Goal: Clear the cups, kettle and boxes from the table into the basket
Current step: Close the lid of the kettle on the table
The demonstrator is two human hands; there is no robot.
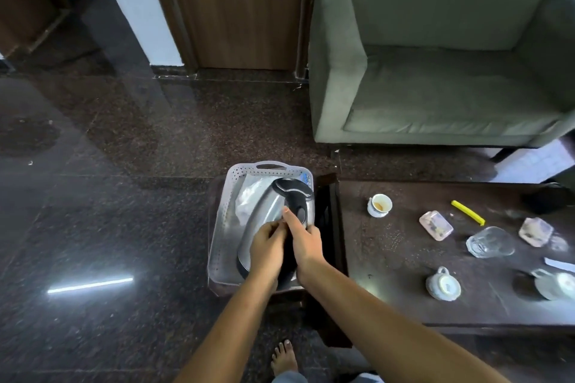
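Note:
A steel kettle [264, 211] with a black handle lies on its side in the pale perforated basket [222, 214], which stands left of the dark table [389, 246]. My left hand [267, 250] rests on the kettle's body. My right hand [303, 238] grips its black handle, thumb along the top. On the table stand a white cup [379, 204] upright, a second cup [443, 284] tipped on its side, a third cup [553, 284] at the right edge, a clear glass [490, 242] on its side, and two small pinkish boxes [435, 225] [535, 232].
A yellow clip [467, 212] and a white strip [558, 264] lie on the table. A grey armchair [435, 71] stands behind it. A crumpled clear wrapper [249, 196] sits in the basket. My bare foot [284, 357] is on the dark polished floor.

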